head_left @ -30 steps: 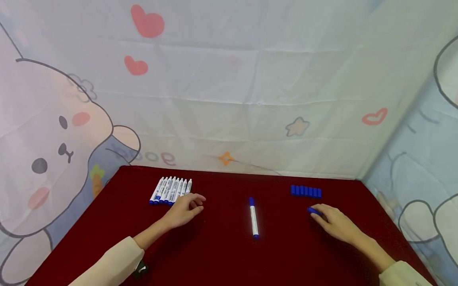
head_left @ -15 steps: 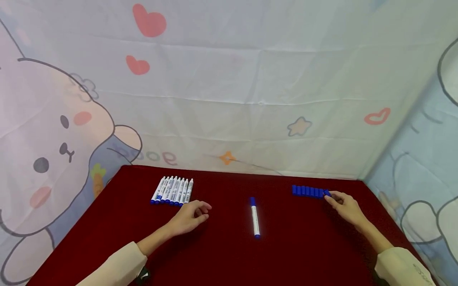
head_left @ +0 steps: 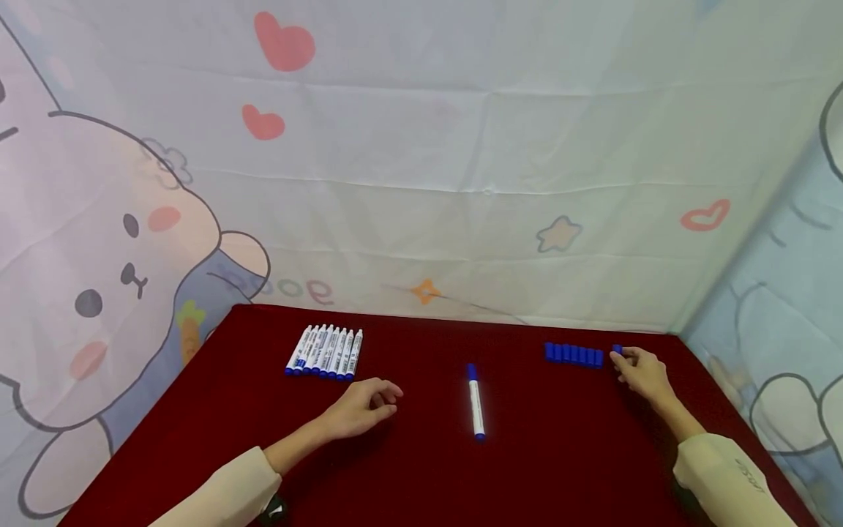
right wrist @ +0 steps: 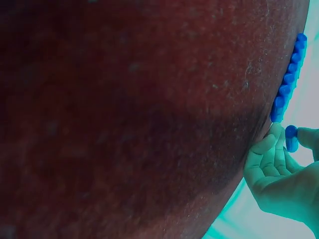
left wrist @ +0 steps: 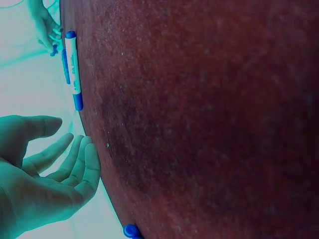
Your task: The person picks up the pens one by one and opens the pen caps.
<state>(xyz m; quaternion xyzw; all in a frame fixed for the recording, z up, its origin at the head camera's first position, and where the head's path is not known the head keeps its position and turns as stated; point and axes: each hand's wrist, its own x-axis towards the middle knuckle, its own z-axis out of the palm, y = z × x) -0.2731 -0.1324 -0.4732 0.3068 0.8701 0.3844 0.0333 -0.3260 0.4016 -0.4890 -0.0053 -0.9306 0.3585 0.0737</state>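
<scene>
Between thumb and fingers, my right hand (head_left: 644, 373) pinches a blue marker cap (right wrist: 291, 138) just right of a row of blue caps (head_left: 574, 355). In the right wrist view the held cap stands apart from the row's near end. My left hand (head_left: 361, 407) holds nothing, its fingers relaxed and slightly bent, near the lower right of a row of white markers (head_left: 326, 353) with blue ends. One capped marker (head_left: 476, 401), white with a blue cap pointing away from me, lies alone between the two hands. The left wrist view shows the left hand (left wrist: 55, 179) with its palm and fingers loose.
A dark red cloth (head_left: 421, 483) covers the table. Behind it hangs a pale printed curtain (head_left: 408, 146) with hearts and a cartoon animal, and more of it closes in the right side. The table's back edge runs just beyond the markers and caps.
My right hand has carried the blue cap right and away from me, first to the row's right end, then slightly past it. My left hand has drifted a little right and nearer me, clear of the markers.
</scene>
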